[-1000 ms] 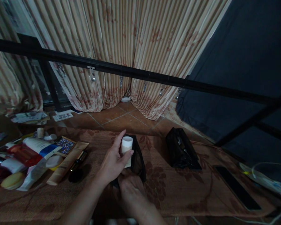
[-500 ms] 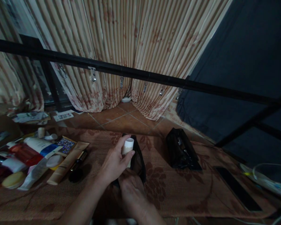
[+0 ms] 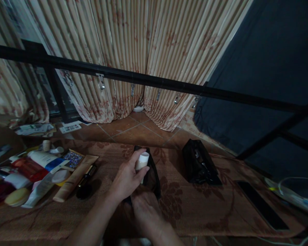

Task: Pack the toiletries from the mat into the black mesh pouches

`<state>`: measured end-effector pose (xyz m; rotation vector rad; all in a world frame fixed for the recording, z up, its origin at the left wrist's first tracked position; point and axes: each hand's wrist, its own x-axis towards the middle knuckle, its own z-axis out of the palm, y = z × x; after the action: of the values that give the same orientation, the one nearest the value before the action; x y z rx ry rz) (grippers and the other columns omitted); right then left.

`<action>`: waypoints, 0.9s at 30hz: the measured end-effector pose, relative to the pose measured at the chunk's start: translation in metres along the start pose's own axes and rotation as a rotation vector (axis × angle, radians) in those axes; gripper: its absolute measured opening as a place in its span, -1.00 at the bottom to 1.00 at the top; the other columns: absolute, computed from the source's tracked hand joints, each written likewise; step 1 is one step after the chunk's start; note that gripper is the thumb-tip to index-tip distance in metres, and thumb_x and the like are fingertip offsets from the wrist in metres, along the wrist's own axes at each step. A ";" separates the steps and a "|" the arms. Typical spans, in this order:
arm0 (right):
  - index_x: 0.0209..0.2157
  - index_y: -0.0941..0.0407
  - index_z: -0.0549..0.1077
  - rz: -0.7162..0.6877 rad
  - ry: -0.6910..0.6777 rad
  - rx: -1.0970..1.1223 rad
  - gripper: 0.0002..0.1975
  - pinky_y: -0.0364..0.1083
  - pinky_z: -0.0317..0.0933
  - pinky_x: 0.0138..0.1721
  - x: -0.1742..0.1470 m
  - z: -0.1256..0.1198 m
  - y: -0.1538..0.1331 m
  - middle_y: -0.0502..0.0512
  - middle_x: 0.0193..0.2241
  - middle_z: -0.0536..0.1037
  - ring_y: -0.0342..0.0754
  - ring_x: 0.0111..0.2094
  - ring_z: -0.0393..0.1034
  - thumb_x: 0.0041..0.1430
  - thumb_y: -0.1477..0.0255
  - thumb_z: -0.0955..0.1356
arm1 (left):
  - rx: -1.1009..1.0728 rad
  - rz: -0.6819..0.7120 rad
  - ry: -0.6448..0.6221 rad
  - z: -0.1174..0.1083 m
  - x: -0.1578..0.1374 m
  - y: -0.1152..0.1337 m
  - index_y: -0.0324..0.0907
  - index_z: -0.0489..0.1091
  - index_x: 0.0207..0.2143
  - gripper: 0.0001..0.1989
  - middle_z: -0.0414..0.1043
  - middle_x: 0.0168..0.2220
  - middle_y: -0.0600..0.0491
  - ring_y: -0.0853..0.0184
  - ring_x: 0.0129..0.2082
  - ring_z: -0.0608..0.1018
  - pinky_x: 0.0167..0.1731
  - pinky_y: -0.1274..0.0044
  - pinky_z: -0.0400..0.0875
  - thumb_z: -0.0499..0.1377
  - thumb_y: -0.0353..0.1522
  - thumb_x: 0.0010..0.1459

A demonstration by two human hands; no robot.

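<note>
My left hand (image 3: pixel 128 177) is closed around a small white-capped bottle (image 3: pixel 142 164), thumb on one side and fingers on the other. The bottle stands tilted over a black mesh pouch (image 3: pixel 154 174), its lower end hidden. My right hand (image 3: pixel 146 206) is curled at the near end of the pouch, just below my left hand, and grips it; its fingertips are out of sight. To the left lie a long beige tube (image 3: pixel 74 179), a black round compact (image 3: pixel 84 192) and a glittery palette (image 3: pixel 74 159).
More cosmetics, among them a red bottle (image 3: pixel 32 169) and a white-and-blue tube (image 3: pixel 46 160), crowd the left end of the cloth-covered table (image 3: pixel 192 215). A second black mesh bag (image 3: pixel 199 162) and a dark phone (image 3: pixel 261 205) lie at right. A black rail (image 3: pixel 154 80) crosses beyond.
Almost nothing differs. The white-capped bottle and my left hand have shifted very slightly to the right, and the view has moved a little.
</note>
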<state>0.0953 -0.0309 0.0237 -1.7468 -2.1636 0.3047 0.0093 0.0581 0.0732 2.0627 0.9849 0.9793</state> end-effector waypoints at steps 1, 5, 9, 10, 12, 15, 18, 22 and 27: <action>-0.07 0.15 0.37 -0.002 -0.010 0.006 -0.65 -0.04 0.17 -0.09 0.000 -0.001 0.000 0.16 -0.13 0.46 0.03 -0.10 0.30 0.05 0.54 0.26 | 0.005 -0.001 -0.003 0.000 0.000 0.000 -0.02 0.12 0.14 -0.49 0.40 -0.06 0.07 0.32 -0.16 0.48 -0.14 0.51 0.34 0.10 -0.33 0.11; -0.05 0.13 0.35 0.015 -0.040 0.008 -0.60 -0.05 0.18 -0.12 0.003 -0.006 -0.001 0.15 -0.14 0.46 0.02 -0.11 0.31 0.01 0.57 0.26 | 0.008 0.004 0.021 0.001 -0.001 0.001 -0.04 0.14 0.13 -0.49 0.41 -0.08 0.06 0.31 -0.17 0.49 -0.17 0.51 0.35 0.10 -0.31 0.11; -0.08 0.14 0.36 0.022 -0.061 -0.002 -0.61 -0.06 0.18 -0.13 0.006 -0.012 -0.003 0.14 -0.16 0.47 0.01 -0.12 0.31 0.00 0.59 0.25 | -0.045 -0.007 0.062 0.001 0.000 0.002 -0.05 0.14 0.13 -0.51 0.42 -0.10 0.05 0.33 -0.21 0.50 -0.20 0.54 0.36 0.09 -0.29 0.12; -0.09 0.14 0.37 0.027 -0.070 -0.011 -0.63 -0.06 0.18 -0.13 0.006 -0.013 -0.004 0.15 -0.17 0.47 0.02 -0.12 0.31 0.01 0.58 0.26 | -0.063 -0.015 0.071 0.001 0.000 0.002 -0.06 0.15 0.13 -0.51 0.43 -0.11 0.05 0.34 -0.23 0.51 -0.22 0.55 0.36 0.09 -0.28 0.13; -0.10 0.16 0.38 0.046 -0.086 -0.032 -0.66 -0.04 0.18 -0.12 0.007 -0.015 -0.006 0.17 -0.16 0.48 0.04 -0.12 0.31 0.02 0.55 0.26 | -0.095 -0.030 0.088 0.002 0.001 0.000 -0.07 0.15 0.12 -0.52 0.44 -0.13 0.05 0.35 -0.25 0.51 -0.25 0.57 0.37 0.09 -0.27 0.13; -0.08 0.17 0.36 0.064 -0.101 -0.035 -0.65 -0.02 0.19 -0.12 0.007 -0.016 -0.008 0.18 -0.12 0.46 0.06 -0.10 0.31 0.03 0.52 0.27 | -0.116 -0.040 0.113 0.001 0.001 -0.002 -0.08 0.16 0.12 -0.51 0.43 -0.13 0.04 0.35 -0.24 0.51 -0.26 0.58 0.38 0.09 -0.26 0.13; -0.08 0.15 0.36 0.063 -0.100 -0.019 -0.65 -0.01 0.19 -0.12 0.007 -0.013 -0.007 0.16 -0.12 0.46 0.06 -0.09 0.31 0.04 0.50 0.28 | -0.102 -0.047 0.104 0.001 0.001 -0.003 -0.08 0.15 0.12 -0.51 0.44 -0.15 0.05 0.35 -0.27 0.51 -0.27 0.58 0.37 0.09 -0.26 0.13; -0.12 0.16 0.38 0.054 -0.107 -0.027 -0.72 -0.01 0.19 -0.17 0.007 -0.008 -0.004 0.16 -0.18 0.49 0.06 -0.15 0.34 0.09 0.51 0.25 | -0.054 -0.035 0.041 0.000 0.001 -0.001 -0.05 0.14 0.13 -0.51 0.45 -0.18 0.07 0.37 -0.32 0.50 -0.27 0.58 0.35 0.09 -0.25 0.13; -0.16 0.16 0.41 0.063 -0.119 -0.015 -0.76 -0.03 0.18 -0.19 0.006 -0.008 -0.004 0.17 -0.21 0.50 0.06 -0.17 0.36 0.13 0.45 0.25 | -0.012 -0.032 0.030 0.000 -0.001 0.000 -0.05 0.16 0.12 -0.51 0.46 -0.19 0.07 0.37 -0.36 0.49 -0.32 0.58 0.35 0.10 -0.25 0.12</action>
<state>0.0938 -0.0266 0.0329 -1.8513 -2.2007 0.4191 0.0096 0.0573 0.0731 2.0216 1.0214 0.9997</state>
